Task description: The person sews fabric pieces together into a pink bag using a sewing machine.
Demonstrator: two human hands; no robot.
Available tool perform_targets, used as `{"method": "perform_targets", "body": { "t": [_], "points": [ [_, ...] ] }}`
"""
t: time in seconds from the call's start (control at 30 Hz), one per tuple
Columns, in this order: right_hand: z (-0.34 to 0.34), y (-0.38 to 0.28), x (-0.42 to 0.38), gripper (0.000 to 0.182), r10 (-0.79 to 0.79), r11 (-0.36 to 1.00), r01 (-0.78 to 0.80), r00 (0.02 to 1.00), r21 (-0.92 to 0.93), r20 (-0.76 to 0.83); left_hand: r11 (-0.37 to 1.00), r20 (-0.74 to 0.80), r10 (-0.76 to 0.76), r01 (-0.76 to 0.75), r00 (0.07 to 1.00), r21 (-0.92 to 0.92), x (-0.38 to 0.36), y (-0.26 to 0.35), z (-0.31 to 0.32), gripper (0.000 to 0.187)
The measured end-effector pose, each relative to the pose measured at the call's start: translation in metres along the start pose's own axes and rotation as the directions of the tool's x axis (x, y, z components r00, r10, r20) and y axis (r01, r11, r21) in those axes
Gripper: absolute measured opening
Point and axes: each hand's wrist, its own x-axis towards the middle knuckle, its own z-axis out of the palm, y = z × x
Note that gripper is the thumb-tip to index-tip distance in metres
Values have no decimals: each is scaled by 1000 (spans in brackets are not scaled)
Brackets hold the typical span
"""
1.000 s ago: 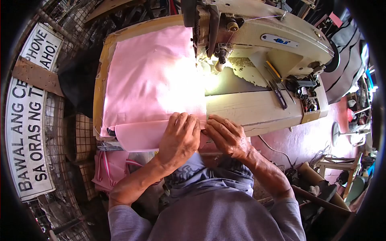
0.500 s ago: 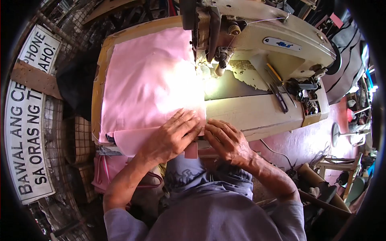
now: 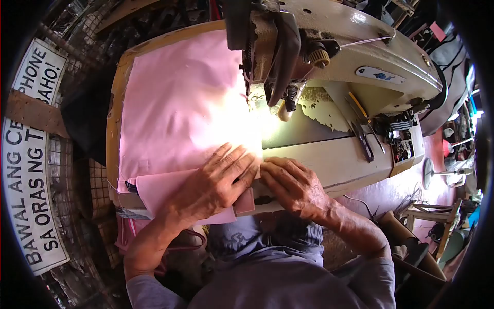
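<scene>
A large piece of pink fabric [image 3: 175, 103] covers the left of the sewing machine bed, its right edge running under the sewing machine head [image 3: 280, 56]. Near that edge my left hand [image 3: 218, 180] lies flat on the fabric, fingers stretched and slightly spread. Fingers bent and close together, my right hand [image 3: 298, 188] grips the fabric's right edge at the fingertips; its thumb is hidden. The near part of the fabric is folded and hangs over the front edge below my left hand. Bright lamp light washes out the fabric by the needle.
Thread snips [image 3: 364, 141] and an orange-handled tool [image 3: 357, 104] lie on the right of the machine bed [image 3: 309, 154]. A lettered sign [image 3: 33, 206] hangs on the wire mesh at left. A cardboard box [image 3: 411, 247] stands on the floor at right.
The view has shifted closer, so the machine looks larger and the fabric's front edge sits lower. Both hands keep nearly the same places at the fabric's right edge.
</scene>
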Motion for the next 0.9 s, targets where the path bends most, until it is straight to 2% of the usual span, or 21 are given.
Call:
{"method": "perform_targets", "body": {
  "t": [0.2,0.37,0.53,0.67,0.77,0.9],
  "points": [
    [3,24,17,50,2,999,-2,1000,37,-5,999,-28,-12,11,1000,-37,12,-24,1,32],
    [12,43,24,47,4,999,-3,999,41,-32,999,6,17,-17,1000,-44,21,-45,0,37],
    [14,58,33,45,44,995,-47,998,89,44,993,2,-40,40,999,-113,30,-59,2,36],
    [12,70,45,41,72,993,-78,995,90,63,991,-115,6,-21,993,-130,39,-73,6,31],
    [21,78,43,37,116,992,-120,989,34,90,981,-1,-29,29,1000,-192,42,-79,2,30],
    [26,79,42,28,148,981,-145,989,130,-16,981,-85,-50,33,995,-192,37,-77,5,31]
  ]
}}
